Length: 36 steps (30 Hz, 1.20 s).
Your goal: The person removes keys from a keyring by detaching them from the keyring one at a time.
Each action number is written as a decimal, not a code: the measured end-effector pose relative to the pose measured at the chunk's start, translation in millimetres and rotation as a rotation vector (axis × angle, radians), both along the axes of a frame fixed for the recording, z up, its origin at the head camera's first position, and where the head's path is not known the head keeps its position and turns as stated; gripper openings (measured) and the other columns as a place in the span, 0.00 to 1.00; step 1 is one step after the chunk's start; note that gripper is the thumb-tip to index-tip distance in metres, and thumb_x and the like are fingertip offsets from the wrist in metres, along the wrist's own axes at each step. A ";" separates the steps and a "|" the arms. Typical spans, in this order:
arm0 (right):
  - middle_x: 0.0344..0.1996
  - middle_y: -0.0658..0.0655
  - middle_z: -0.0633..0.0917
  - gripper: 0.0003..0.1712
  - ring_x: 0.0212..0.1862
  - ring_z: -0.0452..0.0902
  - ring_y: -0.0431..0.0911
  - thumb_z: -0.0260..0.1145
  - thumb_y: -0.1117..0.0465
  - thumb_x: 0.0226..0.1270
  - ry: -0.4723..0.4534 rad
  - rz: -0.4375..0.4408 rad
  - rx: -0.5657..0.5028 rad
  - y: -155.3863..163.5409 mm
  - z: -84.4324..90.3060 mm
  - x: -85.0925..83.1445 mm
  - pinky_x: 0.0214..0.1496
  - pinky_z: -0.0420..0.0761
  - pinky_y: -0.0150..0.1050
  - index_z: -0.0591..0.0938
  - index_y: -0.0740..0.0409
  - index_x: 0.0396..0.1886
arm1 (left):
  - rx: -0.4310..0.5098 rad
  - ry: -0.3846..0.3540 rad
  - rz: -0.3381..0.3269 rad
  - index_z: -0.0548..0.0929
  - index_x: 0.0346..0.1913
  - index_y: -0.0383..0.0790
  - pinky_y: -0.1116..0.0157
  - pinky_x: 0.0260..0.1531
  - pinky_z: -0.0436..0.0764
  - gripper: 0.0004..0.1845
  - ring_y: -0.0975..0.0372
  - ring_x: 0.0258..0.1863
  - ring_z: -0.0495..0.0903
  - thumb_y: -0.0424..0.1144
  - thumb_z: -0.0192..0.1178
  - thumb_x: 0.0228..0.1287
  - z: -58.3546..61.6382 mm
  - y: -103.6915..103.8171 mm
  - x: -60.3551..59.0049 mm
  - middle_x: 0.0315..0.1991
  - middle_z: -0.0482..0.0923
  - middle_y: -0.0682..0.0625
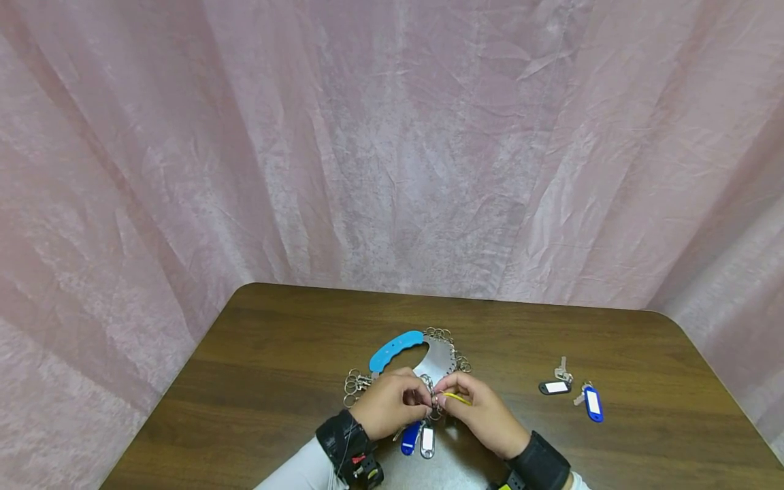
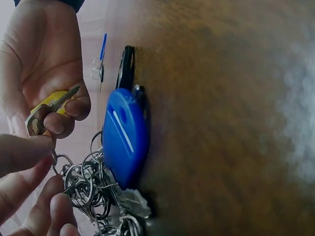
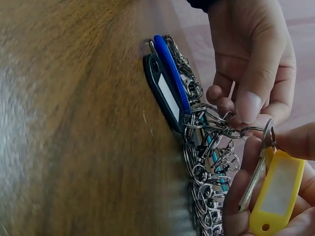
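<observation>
The left hand (image 1: 388, 403) pinches a ring (image 3: 248, 131) on the key holder (image 1: 429, 357); the right hand (image 1: 484, 412) grips the yellow-tagged key (image 3: 273, 189) there, seemingly mid-attachment. Two tagged keys (image 1: 576, 395) wait on the table (image 1: 643, 367).

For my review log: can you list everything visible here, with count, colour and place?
Metal key organiser plate with blue handle: one, silver and blue, table centre, rimmed with split rings.
Yellow plastic key tag with key: one, in the right hand.
Blue tag and white-faced tag: two, below the hands.
Black tag with key: one, table right.
Blue tag with key: one, beside it.
Brown wooden table: one.
Pink curtain: behind.
Left hand: pinches a ring.
Right hand: holds the yellow tag.
</observation>
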State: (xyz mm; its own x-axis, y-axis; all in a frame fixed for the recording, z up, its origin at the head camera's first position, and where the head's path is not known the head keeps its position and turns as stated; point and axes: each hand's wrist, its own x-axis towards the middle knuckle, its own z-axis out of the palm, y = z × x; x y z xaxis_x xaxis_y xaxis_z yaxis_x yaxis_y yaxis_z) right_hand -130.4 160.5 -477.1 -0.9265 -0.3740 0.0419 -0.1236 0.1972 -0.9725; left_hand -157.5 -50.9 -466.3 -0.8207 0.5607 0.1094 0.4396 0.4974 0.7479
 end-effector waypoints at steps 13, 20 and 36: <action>0.43 0.62 0.86 0.08 0.45 0.84 0.39 0.65 0.64 0.70 0.083 0.047 0.025 0.5 1.6 2.9 0.48 0.82 0.32 0.82 0.59 0.47 | 0.014 0.021 0.076 0.90 0.37 0.48 0.76 0.33 0.74 0.06 0.70 0.32 0.75 0.34 0.68 0.60 1.2 -0.5 -0.4 0.31 0.78 0.58; 0.44 0.64 0.86 0.10 0.45 0.84 0.39 0.65 0.64 0.70 0.062 0.047 0.013 -0.3 1.9 3.2 0.48 0.83 0.32 0.81 0.61 0.48 | 0.034 0.027 0.061 0.90 0.35 0.49 0.75 0.35 0.76 0.04 0.72 0.33 0.76 0.34 0.69 0.60 2.2 -0.6 -0.4 0.32 0.79 0.57; 0.41 0.65 0.84 0.09 0.41 0.83 0.36 0.62 0.62 0.74 0.070 0.031 -0.013 -2.7 -2.5 4.2 0.45 0.83 0.32 0.79 0.62 0.47 | 0.097 -0.013 0.072 0.86 0.34 0.46 0.75 0.34 0.78 0.06 0.76 0.30 0.75 0.30 0.68 0.59 3.3 0.4 1.7 0.32 0.83 0.56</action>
State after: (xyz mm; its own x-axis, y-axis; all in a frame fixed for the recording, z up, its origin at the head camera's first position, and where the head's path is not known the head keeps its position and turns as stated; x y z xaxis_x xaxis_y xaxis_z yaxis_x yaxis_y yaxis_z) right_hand -126.1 157.8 -479.6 -0.9091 -0.4016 0.1111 -0.1970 0.1792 -0.9639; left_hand -155.8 -50.4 -463.0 -0.8601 0.4877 0.1499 0.3957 0.4520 0.7994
